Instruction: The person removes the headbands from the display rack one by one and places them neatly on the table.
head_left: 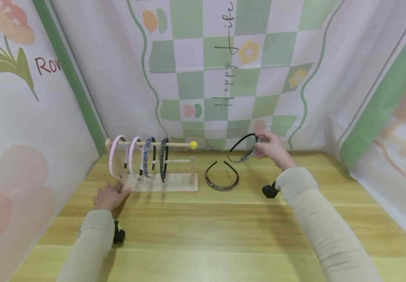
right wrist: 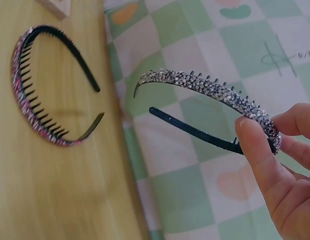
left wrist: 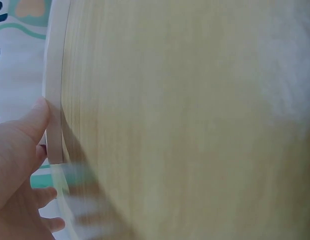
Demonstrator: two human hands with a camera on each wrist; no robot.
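My right hand [head_left: 269, 147] pinches a headband [right wrist: 210, 87] near its middle, between thumb and fingers. It is black with silvery sparkle and inner comb teeth, and is raised with its two ends pointing left. Below and to its left, a second toothed headband [head_left: 222, 187] with pink and silver sparkle lies on the table. My left hand [head_left: 109, 197] touches the left end of a wooden stand's base [head_left: 174, 187], its thumb [left wrist: 35, 120] at the front edge and the other fingers spread. From the stand's upper rod [head_left: 179, 145] hang several headbands, including a pink one [head_left: 111, 158] and a blue glittery one [head_left: 146, 156].
The upper rod ends in a yellow ball [head_left: 193, 145] on the right; a lower rod [head_left: 178, 161] runs beneath it. A patterned curtain [head_left: 217, 82] hangs behind the wooden table [head_left: 203, 235], with more cloth at both sides.
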